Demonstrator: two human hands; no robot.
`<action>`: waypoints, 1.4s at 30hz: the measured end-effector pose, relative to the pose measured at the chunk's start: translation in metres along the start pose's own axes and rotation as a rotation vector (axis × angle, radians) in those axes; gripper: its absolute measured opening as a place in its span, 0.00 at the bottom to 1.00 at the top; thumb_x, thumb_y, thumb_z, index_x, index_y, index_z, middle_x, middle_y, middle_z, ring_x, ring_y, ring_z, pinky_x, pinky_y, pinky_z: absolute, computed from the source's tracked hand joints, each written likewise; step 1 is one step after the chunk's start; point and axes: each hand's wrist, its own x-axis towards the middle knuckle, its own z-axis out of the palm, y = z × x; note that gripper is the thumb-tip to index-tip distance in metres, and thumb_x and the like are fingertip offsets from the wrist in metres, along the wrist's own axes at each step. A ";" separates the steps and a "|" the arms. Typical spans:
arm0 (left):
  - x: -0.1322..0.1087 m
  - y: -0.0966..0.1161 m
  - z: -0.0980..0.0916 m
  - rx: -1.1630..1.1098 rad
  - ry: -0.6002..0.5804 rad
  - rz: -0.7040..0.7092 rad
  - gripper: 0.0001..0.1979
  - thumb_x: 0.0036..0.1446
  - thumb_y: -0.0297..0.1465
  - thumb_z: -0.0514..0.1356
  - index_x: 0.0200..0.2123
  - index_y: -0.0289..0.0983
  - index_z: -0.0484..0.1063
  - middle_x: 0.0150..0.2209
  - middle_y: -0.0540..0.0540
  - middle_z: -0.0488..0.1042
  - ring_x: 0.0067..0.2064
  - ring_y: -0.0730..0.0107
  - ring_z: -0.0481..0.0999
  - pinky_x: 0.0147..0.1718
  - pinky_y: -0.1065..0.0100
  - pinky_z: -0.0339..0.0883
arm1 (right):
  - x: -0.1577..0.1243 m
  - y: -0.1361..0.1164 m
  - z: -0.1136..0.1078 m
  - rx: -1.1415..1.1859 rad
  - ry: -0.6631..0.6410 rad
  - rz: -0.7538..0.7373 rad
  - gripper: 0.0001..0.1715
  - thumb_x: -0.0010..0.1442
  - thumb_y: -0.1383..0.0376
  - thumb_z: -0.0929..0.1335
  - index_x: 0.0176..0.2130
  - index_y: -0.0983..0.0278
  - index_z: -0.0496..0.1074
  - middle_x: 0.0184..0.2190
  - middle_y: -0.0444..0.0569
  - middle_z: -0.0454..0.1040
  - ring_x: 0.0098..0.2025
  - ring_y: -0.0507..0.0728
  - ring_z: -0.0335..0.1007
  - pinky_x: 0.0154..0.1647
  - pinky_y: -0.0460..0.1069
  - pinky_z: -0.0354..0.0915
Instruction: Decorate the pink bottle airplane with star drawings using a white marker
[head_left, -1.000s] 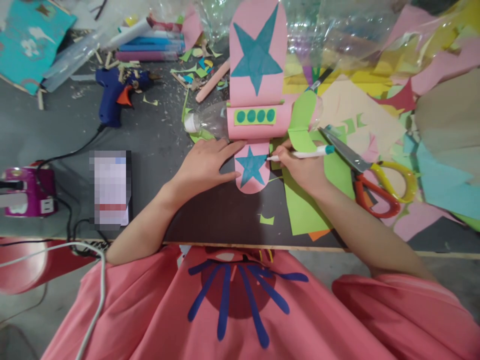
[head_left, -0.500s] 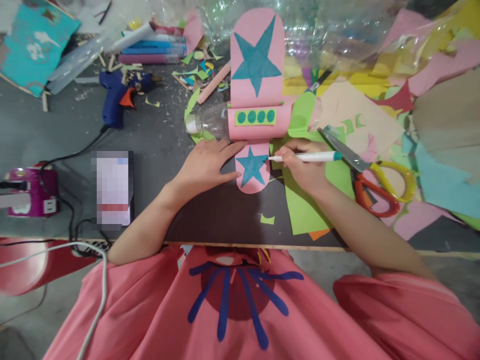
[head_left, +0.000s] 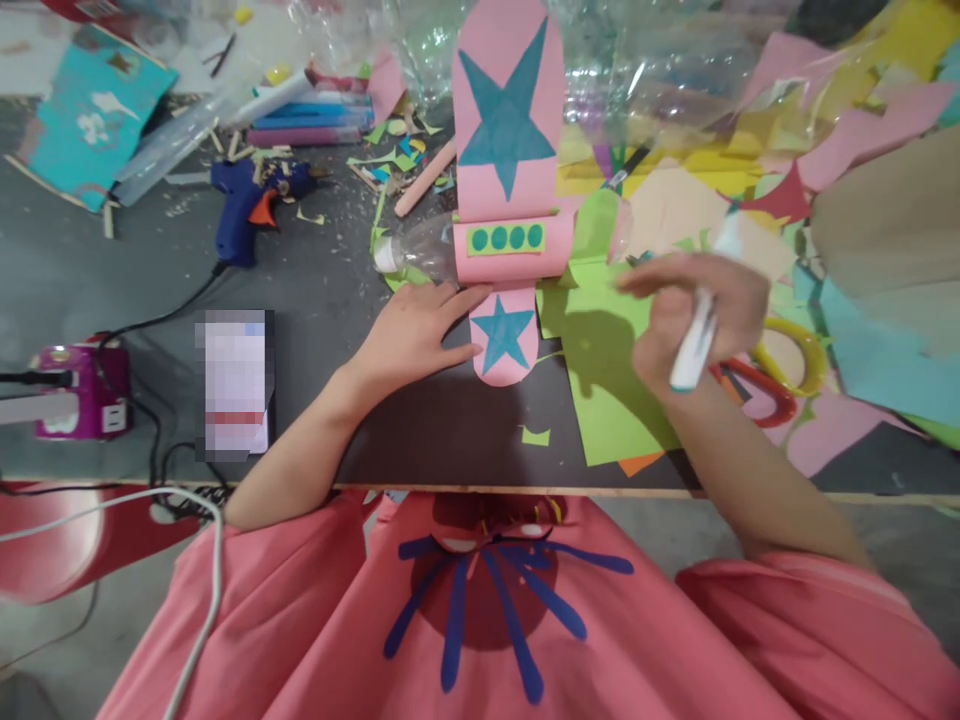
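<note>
Right hand (head_left: 690,320) is motion-blurred and hovers above the green paper sheet (head_left: 615,410), toward the right part of the worktop's near edge. Its fingers (head_left: 651,284) are curled tight around a white marker (head_left: 696,340). The marker's long axis runs roughly far-to-near, with the teal end toward the near edge. Which end is the tip can't be told.

The small pink wing (head_left: 504,340) with the blue star lies flat to the left of that hand, apart from it, near the middle of the near edge. The left hand (head_left: 416,335) is the nearer one. It lies palm down and spread on the worktop (head_left: 315,290), fingers (head_left: 463,297) touching the wing's left edge and gripping nothing.

The wing joins the pink-wrapped bottle (head_left: 420,250) just beyond it, bottle axis left-right. Scissors (head_left: 784,385) lie partly hidden behind the right hand. A glue gun (head_left: 251,195) sits well off toward the far left corner.
</note>
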 end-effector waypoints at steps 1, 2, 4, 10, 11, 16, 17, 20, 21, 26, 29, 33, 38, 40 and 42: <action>0.000 0.000 0.000 0.003 0.000 0.001 0.31 0.67 0.43 0.58 0.68 0.36 0.65 0.52 0.36 0.79 0.51 0.47 0.78 0.49 0.55 0.67 | 0.007 0.002 0.003 0.027 0.165 -0.075 0.21 0.69 0.44 0.63 0.44 0.55 0.73 0.32 0.47 0.73 0.32 0.57 0.76 0.33 0.55 0.72; 0.000 0.000 0.000 0.005 -0.002 0.002 0.31 0.67 0.43 0.58 0.68 0.36 0.65 0.52 0.36 0.79 0.51 0.47 0.78 0.49 0.55 0.67 | 0.014 0.005 0.007 0.049 0.303 -0.139 0.18 0.68 0.46 0.65 0.48 0.54 0.72 0.35 0.47 0.73 0.32 0.56 0.76 0.31 0.54 0.71; -0.001 -0.001 0.000 0.010 -0.003 0.008 0.30 0.67 0.44 0.57 0.68 0.36 0.66 0.51 0.37 0.79 0.51 0.47 0.78 0.48 0.56 0.67 | 0.024 0.010 0.014 0.081 0.378 -0.167 0.21 0.66 0.48 0.69 0.54 0.53 0.68 0.41 0.49 0.75 0.39 0.57 0.77 0.33 0.53 0.72; -0.003 -0.004 0.003 0.032 0.060 0.042 0.30 0.66 0.43 0.56 0.67 0.38 0.66 0.49 0.39 0.78 0.50 0.51 0.76 0.49 0.58 0.67 | 0.027 0.028 0.022 0.244 -0.054 0.062 0.34 0.61 0.37 0.68 0.58 0.46 0.57 0.62 0.51 0.68 0.67 0.65 0.67 0.63 0.68 0.70; -0.003 -0.004 0.003 0.033 0.074 0.044 0.29 0.66 0.42 0.56 0.67 0.38 0.66 0.49 0.39 0.77 0.50 0.51 0.76 0.48 0.58 0.67 | 0.026 0.029 0.022 0.258 -0.089 0.114 0.32 0.61 0.38 0.68 0.58 0.45 0.58 0.62 0.50 0.70 0.66 0.65 0.68 0.61 0.67 0.71; -0.003 -0.008 0.004 0.002 0.176 0.019 0.25 0.67 0.39 0.52 0.63 0.37 0.69 0.47 0.38 0.76 0.49 0.51 0.75 0.47 0.56 0.68 | 0.029 0.031 0.023 0.324 -0.117 0.157 0.33 0.59 0.35 0.67 0.51 0.52 0.62 0.52 0.53 0.78 0.54 0.64 0.78 0.51 0.62 0.76; -0.003 -0.009 0.004 -0.004 0.203 0.009 0.24 0.68 0.39 0.51 0.62 0.36 0.70 0.47 0.38 0.76 0.49 0.50 0.75 0.48 0.55 0.68 | 0.029 0.032 0.023 0.314 -0.115 0.145 0.34 0.57 0.35 0.68 0.51 0.54 0.64 0.50 0.54 0.79 0.52 0.63 0.79 0.49 0.60 0.76; -0.002 -0.011 0.006 -0.009 0.290 -0.030 0.24 0.70 0.39 0.48 0.60 0.34 0.71 0.48 0.37 0.76 0.50 0.50 0.75 0.50 0.54 0.68 | 0.025 0.033 0.022 0.253 -0.143 0.116 0.35 0.58 0.36 0.70 0.52 0.55 0.66 0.46 0.52 0.79 0.42 0.59 0.79 0.39 0.55 0.75; -0.003 -0.011 0.006 -0.007 0.314 -0.043 0.23 0.71 0.39 0.48 0.60 0.35 0.70 0.49 0.37 0.77 0.51 0.50 0.75 0.50 0.54 0.67 | 0.023 0.034 0.022 0.230 -0.163 0.098 0.35 0.58 0.37 0.71 0.53 0.54 0.65 0.44 0.50 0.79 0.38 0.58 0.78 0.36 0.54 0.74; -0.006 -0.004 0.006 -0.019 0.358 -0.097 0.21 0.71 0.41 0.50 0.58 0.39 0.71 0.47 0.39 0.78 0.52 0.51 0.75 0.53 0.52 0.65 | 0.011 0.034 0.022 0.144 -0.167 -0.040 0.33 0.60 0.41 0.72 0.57 0.50 0.63 0.37 0.43 0.77 0.29 0.55 0.75 0.30 0.52 0.72; -0.008 0.005 0.008 -0.122 0.308 -0.066 0.22 0.70 0.42 0.52 0.60 0.39 0.69 0.44 0.43 0.79 0.47 0.58 0.78 0.49 0.60 0.69 | 0.005 0.025 0.022 0.061 -0.132 -0.091 0.32 0.61 0.42 0.71 0.57 0.51 0.63 0.35 0.43 0.78 0.27 0.55 0.75 0.28 0.52 0.73; -0.010 0.014 0.014 -0.297 0.277 -0.158 0.35 0.66 0.46 0.58 0.71 0.41 0.54 0.46 0.47 0.80 0.40 0.68 0.79 0.37 0.71 0.71 | -0.003 0.003 0.024 -0.014 -0.164 -0.050 0.27 0.62 0.44 0.70 0.52 0.54 0.65 0.35 0.43 0.79 0.28 0.56 0.78 0.28 0.51 0.73; -0.012 0.013 0.015 -0.276 0.343 -0.165 0.38 0.63 0.55 0.60 0.69 0.43 0.59 0.55 0.41 0.76 0.49 0.59 0.80 0.44 0.66 0.74 | -0.010 -0.023 0.029 0.040 -0.200 -0.181 0.14 0.66 0.57 0.69 0.50 0.53 0.66 0.33 0.42 0.81 0.28 0.55 0.81 0.29 0.49 0.74; -0.013 0.009 0.014 -0.275 0.364 -0.166 0.41 0.61 0.58 0.60 0.69 0.43 0.58 0.57 0.38 0.72 0.52 0.55 0.78 0.45 0.63 0.75 | -0.013 -0.032 0.032 0.025 -0.245 -0.224 0.11 0.68 0.58 0.68 0.49 0.54 0.67 0.35 0.44 0.83 0.29 0.56 0.82 0.28 0.49 0.74; -0.013 0.006 0.014 -0.262 0.435 -0.179 0.44 0.58 0.60 0.62 0.69 0.43 0.56 0.60 0.35 0.67 0.60 0.45 0.72 0.51 0.55 0.75 | -0.015 -0.040 0.035 0.036 -0.343 -0.266 0.07 0.69 0.58 0.66 0.47 0.56 0.67 0.39 0.47 0.85 0.31 0.56 0.83 0.28 0.48 0.74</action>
